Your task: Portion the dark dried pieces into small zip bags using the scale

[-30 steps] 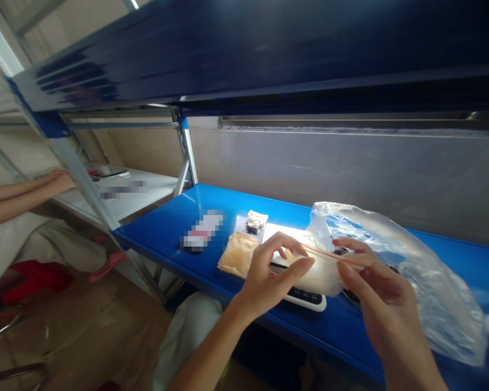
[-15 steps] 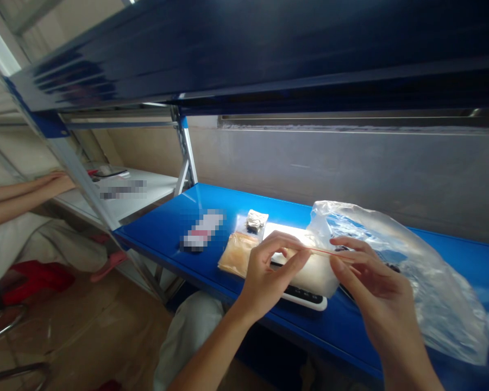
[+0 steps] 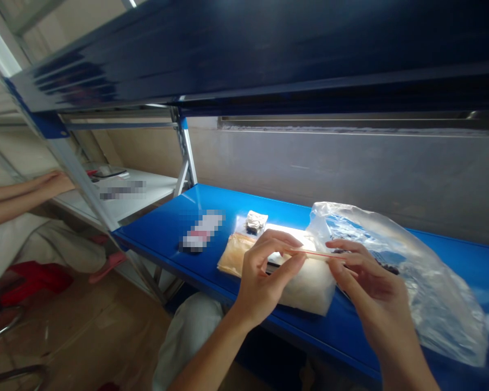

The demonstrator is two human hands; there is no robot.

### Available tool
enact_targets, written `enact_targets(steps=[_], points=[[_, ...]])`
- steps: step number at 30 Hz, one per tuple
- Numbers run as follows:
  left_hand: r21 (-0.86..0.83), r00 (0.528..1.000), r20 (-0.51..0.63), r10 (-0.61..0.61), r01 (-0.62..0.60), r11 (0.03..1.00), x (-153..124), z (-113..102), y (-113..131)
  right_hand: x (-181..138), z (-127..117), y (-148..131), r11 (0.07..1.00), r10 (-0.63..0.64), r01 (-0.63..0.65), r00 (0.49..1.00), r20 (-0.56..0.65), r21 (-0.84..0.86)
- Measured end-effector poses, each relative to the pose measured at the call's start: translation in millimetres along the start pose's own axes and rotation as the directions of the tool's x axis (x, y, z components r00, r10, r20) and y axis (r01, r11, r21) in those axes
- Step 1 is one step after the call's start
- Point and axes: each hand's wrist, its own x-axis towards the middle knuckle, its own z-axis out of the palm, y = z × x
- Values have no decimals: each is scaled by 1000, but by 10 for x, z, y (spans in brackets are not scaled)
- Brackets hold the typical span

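A small translucent zip-lock bag (image 3: 309, 293) with a red line along its top edge hangs between my hands. My left hand (image 3: 263, 277) pinches one end of that edge between thumb and fingers. At the other end, my right hand (image 3: 370, 288) has its thumb and fingertips closed on the same edge. Behind the bag lies a white device (image 3: 279, 231), mostly covered. A stack of tan plastic bags (image 3: 231, 255) rests left of my left hand. Right of my right hand spreads a large clear plastic bag (image 3: 444, 309), with dark pieces (image 3: 387, 266) near its opening.
The blue table (image 3: 167, 228) also bears a small silvery packet (image 3: 255, 221) and a blurred-out item (image 3: 204, 231). A blue shelf beam (image 3: 244, 54) crosses overhead. On the left, another person's forearms (image 3: 28, 190) rest by a white table (image 3: 155, 193).
The zip-lock bag's lower part has swung down toward me and now covers the front of the white device and its black buttons. Both hands keep their pinch and have shifted slightly.
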Motion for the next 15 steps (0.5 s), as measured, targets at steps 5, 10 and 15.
enact_targets(steps=[5, 10, 15], points=[[-23, 1000, -2, 1, -1, 1000, -5, -4, -15, 19, -26, 36, 1000, 1, -2, 1000, -13, -10], [-22, 1000, -16, -1, 1, 1000, 12, 0, -23, 63, -111, 98, 998, -66, 66, 995, 71, 7], [82, 999, 27, 32, -34, 996, 23, -7, -48, 63, -142, 108, 997, -62, 60, 997, 36, 50]])
